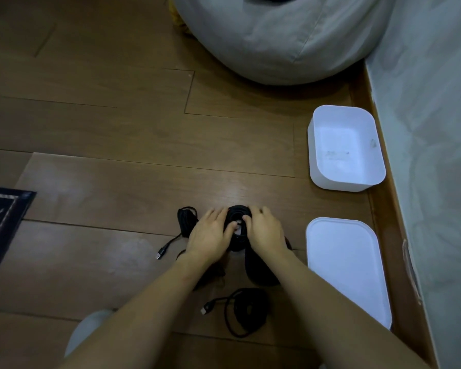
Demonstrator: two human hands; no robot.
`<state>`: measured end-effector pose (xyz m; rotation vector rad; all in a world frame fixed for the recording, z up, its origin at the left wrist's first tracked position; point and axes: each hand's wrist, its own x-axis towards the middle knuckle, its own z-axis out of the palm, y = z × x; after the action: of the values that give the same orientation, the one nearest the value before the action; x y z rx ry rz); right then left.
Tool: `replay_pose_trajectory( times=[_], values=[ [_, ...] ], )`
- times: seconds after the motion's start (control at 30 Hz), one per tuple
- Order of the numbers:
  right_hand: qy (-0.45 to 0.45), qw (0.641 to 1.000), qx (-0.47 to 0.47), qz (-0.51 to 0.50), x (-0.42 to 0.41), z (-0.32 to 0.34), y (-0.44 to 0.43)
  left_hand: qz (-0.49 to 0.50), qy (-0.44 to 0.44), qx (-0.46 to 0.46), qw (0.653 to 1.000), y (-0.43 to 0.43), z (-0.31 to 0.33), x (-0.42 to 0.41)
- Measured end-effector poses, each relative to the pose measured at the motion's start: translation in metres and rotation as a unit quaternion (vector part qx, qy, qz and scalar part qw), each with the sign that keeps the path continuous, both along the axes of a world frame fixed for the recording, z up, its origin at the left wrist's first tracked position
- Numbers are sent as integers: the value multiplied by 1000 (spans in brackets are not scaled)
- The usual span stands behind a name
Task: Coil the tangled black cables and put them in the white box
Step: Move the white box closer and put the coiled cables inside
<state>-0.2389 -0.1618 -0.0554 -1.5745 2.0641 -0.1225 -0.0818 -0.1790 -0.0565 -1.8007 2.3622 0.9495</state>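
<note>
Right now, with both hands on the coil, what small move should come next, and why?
Probably lift the coil toward the box: the left hand and right hand grip it, it looks wound, and the box stands open.

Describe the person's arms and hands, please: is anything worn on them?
Both arms are bare as far as the view shows: no sleeves, no gloves. The left hand and right hand carry no ring that I can see. No watch or band shows on either wrist, though black cable beside the left wrist makes that one less sure.
</note>
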Motion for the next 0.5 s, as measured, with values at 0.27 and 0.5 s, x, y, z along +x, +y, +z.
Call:
replay_pose_trajectory(
  times=[0.27,0.5],
  values=[
    [183,971,-88,127,24,-15,25,-50,-5,13,999,38,-18,38],
    [125,982,-23,138,20,3,20,-90,-21,31,995,31,-6,39]
  ],
)
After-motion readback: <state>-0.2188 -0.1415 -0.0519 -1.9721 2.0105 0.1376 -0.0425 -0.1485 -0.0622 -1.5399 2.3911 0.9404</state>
